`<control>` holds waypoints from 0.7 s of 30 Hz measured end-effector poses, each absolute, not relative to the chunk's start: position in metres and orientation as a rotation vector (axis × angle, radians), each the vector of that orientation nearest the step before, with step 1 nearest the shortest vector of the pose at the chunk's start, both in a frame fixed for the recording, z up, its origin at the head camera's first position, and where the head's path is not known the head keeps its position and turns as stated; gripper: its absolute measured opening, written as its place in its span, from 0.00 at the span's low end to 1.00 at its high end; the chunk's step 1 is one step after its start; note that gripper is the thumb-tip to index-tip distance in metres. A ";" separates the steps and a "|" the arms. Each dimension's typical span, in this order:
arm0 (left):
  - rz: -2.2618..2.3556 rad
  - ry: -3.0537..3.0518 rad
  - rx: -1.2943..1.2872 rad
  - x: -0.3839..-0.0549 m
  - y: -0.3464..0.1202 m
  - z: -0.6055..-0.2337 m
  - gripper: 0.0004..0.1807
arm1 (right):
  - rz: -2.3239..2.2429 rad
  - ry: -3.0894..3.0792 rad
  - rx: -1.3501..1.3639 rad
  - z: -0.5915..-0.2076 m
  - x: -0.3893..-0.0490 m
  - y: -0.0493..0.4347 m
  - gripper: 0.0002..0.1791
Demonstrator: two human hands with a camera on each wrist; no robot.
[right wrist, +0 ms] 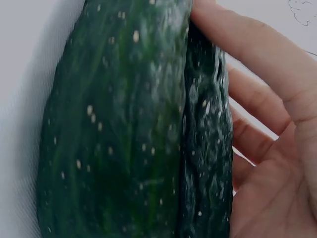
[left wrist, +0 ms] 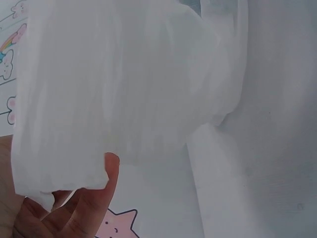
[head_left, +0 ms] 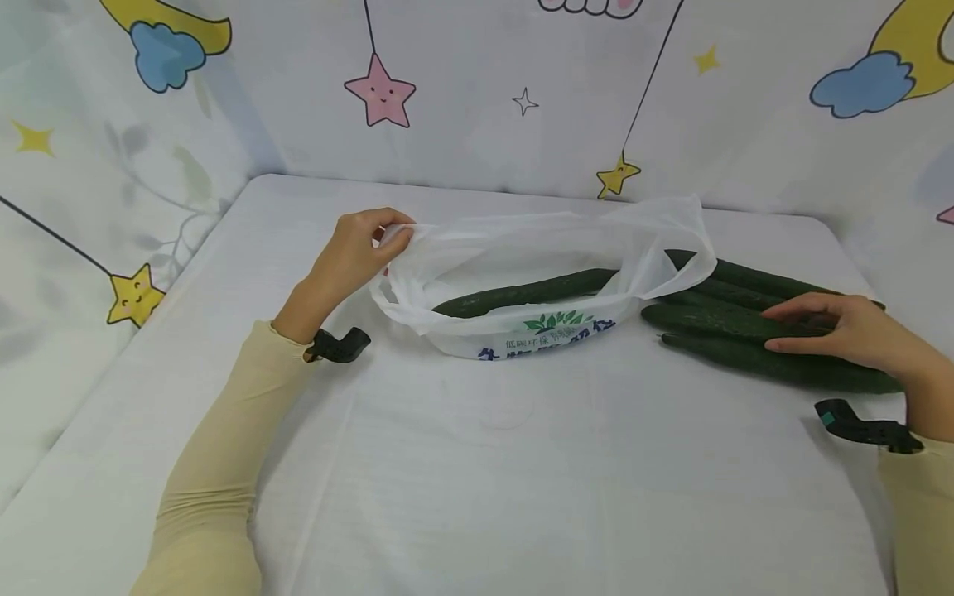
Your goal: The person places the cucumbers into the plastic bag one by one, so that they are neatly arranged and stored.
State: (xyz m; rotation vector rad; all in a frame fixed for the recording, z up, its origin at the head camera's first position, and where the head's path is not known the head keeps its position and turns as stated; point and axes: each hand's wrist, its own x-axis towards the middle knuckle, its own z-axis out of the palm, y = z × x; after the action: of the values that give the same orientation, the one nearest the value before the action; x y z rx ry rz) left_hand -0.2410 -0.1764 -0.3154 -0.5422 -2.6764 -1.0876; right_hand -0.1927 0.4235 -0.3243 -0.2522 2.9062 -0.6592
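A white plastic bag (head_left: 455,335) with green and blue print lies on its side, its mouth spread. Inside it shows a dark green cucumber (head_left: 522,294). My left hand (head_left: 356,248) pinches the bag's left end; in the left wrist view the thin plastic (left wrist: 99,89) hangs over the fingers. Several cucumbers lie side by side right of the bag, the rear ones (head_left: 753,277) partly behind its edge. My right hand (head_left: 864,331) grips one cucumber (right wrist: 208,144), thumb on the near side, fingers on the far side. The nearest cucumber (right wrist: 109,124) lies beside it.
The table (head_left: 477,480) has a white cloth. Behind it hangs a pale curtain (head_left: 462,157) printed with stars, moons and clouds. A black wrist camera sits at each sleeve cuff, the left one (head_left: 343,345) near the bag, the right one (head_left: 857,424) in front of the cucumbers.
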 end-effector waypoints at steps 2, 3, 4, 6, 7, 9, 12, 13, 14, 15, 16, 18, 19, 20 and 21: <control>-1.081 -2.676 -0.541 -0.241 -0.176 -0.315 0.13 | -0.613 2.915 -0.260 -0.323 -0.194 0.425 0.26; -1.083 -2.677 -0.540 -0.241 -0.176 -0.315 0.13 | -0.605 2.917 -0.269 -0.323 -0.194 0.426 0.26; -1.084 -2.678 -0.539 -0.241 -0.176 -0.316 0.13 | -0.604 2.918 -0.271 -0.323 -0.194 0.427 0.25; -1.092 -2.684 -0.535 -0.241 -0.176 -0.316 0.13 | -0.618 2.923 -0.284 -0.323 -0.194 0.428 0.24; -1.097 -2.689 -0.531 -0.241 -0.176 -0.316 0.13 | -0.630 2.924 -0.293 -0.323 -0.193 0.429 0.24; -1.107 -2.697 -0.525 -0.241 -0.177 -0.317 0.13 | -0.647 2.930 -0.320 -0.324 -0.193 0.430 0.23; -1.102 -2.701 -0.526 -0.242 -0.177 -0.318 0.13 | -0.646 2.946 -0.348 -0.326 -0.192 0.430 0.22; -1.104 -2.700 -0.524 -0.242 -0.177 -0.318 0.13 | -0.640 2.952 -0.351 -0.326 -0.192 0.430 0.22; -1.104 -2.699 -0.525 -0.242 -0.177 -0.318 0.13 | -0.640 2.956 -0.357 -0.326 -0.192 0.429 0.22; -1.103 -2.697 -0.529 -0.242 -0.177 -0.318 0.13 | -0.639 2.960 -0.362 -0.326 -0.192 0.429 0.22; -1.100 -2.696 -0.532 -0.242 -0.177 -0.318 0.13 | -0.636 2.958 -0.361 -0.325 -0.191 0.428 0.22; -1.096 -2.693 -0.543 -0.242 -0.177 -0.318 0.13 | -0.638 2.953 -0.364 -0.325 -0.191 0.427 0.22; -1.095 -2.691 -0.547 -0.242 -0.177 -0.318 0.13 | -0.640 2.947 -0.360 -0.325 -0.190 0.426 0.23; -1.094 -2.689 -0.554 -0.242 -0.177 -0.317 0.13 | -0.639 2.941 -0.355 -0.324 -0.190 0.426 0.23; -1.094 -2.687 -0.560 -0.242 -0.176 -0.317 0.13 | -0.635 2.936 -0.348 -0.324 -0.189 0.426 0.23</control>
State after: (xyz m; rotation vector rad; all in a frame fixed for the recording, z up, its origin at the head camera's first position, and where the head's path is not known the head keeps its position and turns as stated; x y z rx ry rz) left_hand -0.2421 -0.1764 -0.3173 -0.5597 -2.6875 -1.0940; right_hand -0.1891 0.4259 -0.3235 -0.3481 2.9359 -0.6347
